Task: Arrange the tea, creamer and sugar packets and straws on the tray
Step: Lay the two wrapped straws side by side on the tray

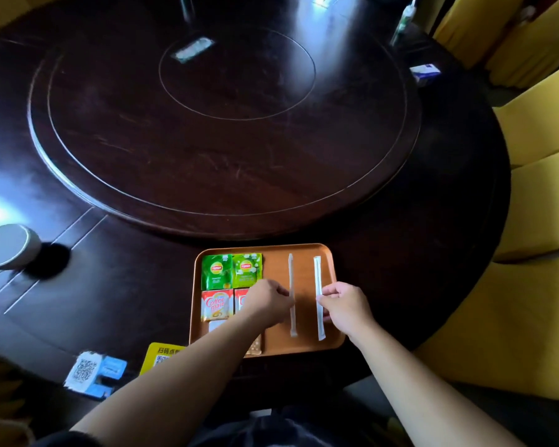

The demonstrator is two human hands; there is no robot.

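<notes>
Low in the frame, an orange tray sits on the dark table. The left hand has its fingers pinched on one wrapped straw; the right hand pinches the other straw. Two green tea packets lie at the tray's upper left, creamer packets just below them.

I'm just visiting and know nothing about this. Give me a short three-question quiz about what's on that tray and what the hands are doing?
1. True or false: the two green tea packets lie at the far left corner of the tray.
2. How many wrapped straws lie on the tray?
3. Which hand touches which straw? A) each hand pinches the straw nearer to it B) both hands hold one straw C) neither touches a straw

Key:
1. True.
2. Two: the left straw and the right straw, lying roughly parallel.
3. A: left hand, right hand.
</notes>
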